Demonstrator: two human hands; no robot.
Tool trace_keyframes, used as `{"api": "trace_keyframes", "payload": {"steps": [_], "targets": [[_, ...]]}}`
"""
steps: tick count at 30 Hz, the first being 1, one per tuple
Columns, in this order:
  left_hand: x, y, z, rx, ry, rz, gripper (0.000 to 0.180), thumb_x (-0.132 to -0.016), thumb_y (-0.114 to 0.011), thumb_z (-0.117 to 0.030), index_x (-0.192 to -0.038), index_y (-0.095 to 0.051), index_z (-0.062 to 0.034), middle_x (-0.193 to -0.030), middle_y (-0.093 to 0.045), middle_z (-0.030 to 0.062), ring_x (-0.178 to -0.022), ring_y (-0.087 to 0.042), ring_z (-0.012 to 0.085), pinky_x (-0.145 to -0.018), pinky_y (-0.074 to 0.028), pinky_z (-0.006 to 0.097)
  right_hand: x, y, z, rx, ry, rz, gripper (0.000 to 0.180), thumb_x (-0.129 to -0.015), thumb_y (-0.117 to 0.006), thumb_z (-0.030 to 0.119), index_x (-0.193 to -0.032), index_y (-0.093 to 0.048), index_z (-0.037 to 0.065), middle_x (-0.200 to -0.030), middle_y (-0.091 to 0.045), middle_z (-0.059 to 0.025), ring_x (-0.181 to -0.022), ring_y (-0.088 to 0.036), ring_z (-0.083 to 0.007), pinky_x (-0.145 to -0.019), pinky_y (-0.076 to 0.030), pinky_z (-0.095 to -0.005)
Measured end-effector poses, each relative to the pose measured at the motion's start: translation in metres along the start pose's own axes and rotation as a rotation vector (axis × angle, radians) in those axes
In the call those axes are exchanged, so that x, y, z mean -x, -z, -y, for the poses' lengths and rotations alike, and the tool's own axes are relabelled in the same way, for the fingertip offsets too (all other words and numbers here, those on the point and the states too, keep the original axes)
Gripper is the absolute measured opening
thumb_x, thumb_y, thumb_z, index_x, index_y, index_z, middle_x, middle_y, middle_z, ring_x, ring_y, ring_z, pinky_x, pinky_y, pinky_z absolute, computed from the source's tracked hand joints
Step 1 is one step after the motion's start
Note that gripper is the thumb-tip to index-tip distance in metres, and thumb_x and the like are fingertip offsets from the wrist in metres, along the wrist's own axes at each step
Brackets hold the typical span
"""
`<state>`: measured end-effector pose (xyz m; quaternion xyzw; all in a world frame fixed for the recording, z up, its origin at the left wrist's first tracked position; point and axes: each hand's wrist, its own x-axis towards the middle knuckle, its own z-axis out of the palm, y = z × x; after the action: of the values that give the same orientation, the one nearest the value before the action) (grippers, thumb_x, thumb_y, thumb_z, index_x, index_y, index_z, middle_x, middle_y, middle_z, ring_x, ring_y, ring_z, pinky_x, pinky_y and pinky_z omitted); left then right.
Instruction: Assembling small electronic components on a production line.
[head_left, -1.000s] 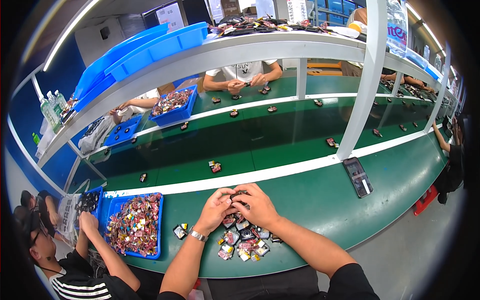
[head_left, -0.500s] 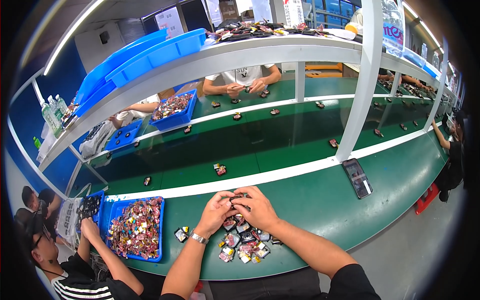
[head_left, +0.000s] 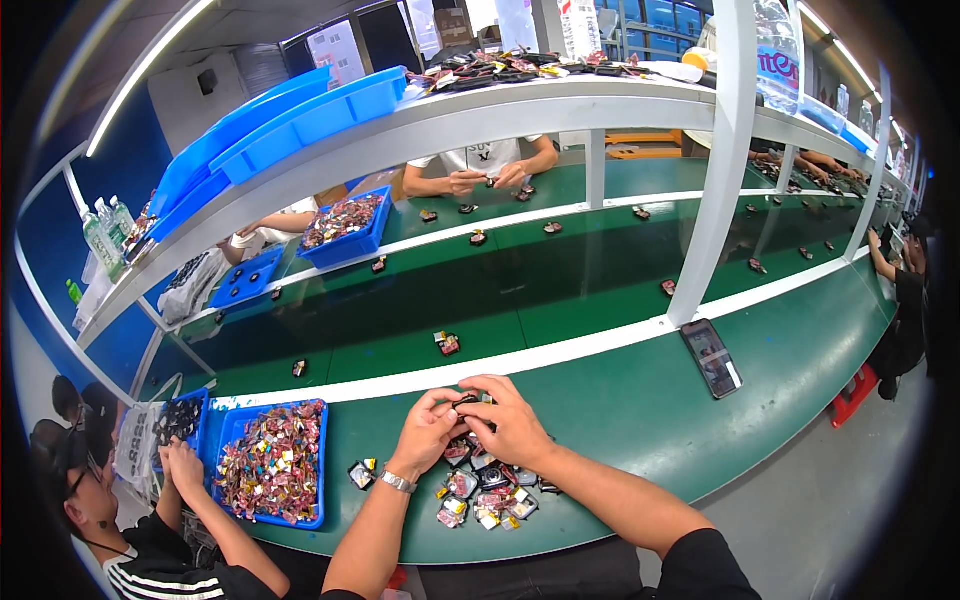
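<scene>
Both my hands meet above a heap of small electronic assemblies (head_left: pixel 490 490). My left hand (head_left: pixel 427 435) and my right hand (head_left: pixel 512 425) pinch one small black electronic part (head_left: pixel 466 403) between them. Fingers cover most of that part, so its details are hidden. The heap shows black housings, silver and yellow pieces and reddish circuit boards. One loose assembly (head_left: pixel 362 473) lies left of my left wrist, apart from the heap.
A blue tray (head_left: pixel 322 470) full of small circuit pieces stands to the left, beside a co-worker's hands (head_left: pixel 182 465). A phone (head_left: pixel 712 358) lies at right. Past the white rail, the green conveyor belt (head_left: pixel 560 320) carries scattered assemblies. A white post (head_left: pixel 712 190) rises at right.
Assemblies on the near belt have shifted slightly right. My hands stay together on the black part, with small finger movements. The co-worker at left has brought both hands together.
</scene>
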<state>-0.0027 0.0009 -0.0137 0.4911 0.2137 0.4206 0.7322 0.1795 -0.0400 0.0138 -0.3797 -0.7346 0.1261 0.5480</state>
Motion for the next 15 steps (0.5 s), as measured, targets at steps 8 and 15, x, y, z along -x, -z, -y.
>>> {"api": "trace_keyframes", "payload": {"steps": [8,15], "targets": [[0.0003,-0.0019,-0.0006,0.068,-0.047,0.029,0.022,-0.097,-0.056,-0.006,-0.118,-0.05,-0.0068,-0.131,-0.057,0.0177,-0.116,-0.06,0.0251,-0.097,-0.052,0.043,0.001,0.0003,0.0016,0.072,0.022,-0.037,0.018,-0.075,-0.072,0.005,-0.093,-0.071,0.006,-0.118,-0.06,-0.0106,-0.113,-0.055,-0.0306,-0.094,-0.048,-0.0392],[0.0004,-0.0044,0.0025,0.09,-0.065,-0.017,0.023,-0.096,-0.057,-0.004,-0.117,-0.05,-0.007,-0.133,-0.055,0.0178,-0.115,-0.06,0.0247,-0.097,-0.052,0.042,0.004,-0.0053,0.0014,-0.035,-0.072,-0.056,0.02,-0.077,-0.07,0.005,-0.096,-0.071,0.003,-0.122,-0.061,-0.0132,-0.119,-0.053,-0.0335,-0.099,-0.045,-0.0413]]}}
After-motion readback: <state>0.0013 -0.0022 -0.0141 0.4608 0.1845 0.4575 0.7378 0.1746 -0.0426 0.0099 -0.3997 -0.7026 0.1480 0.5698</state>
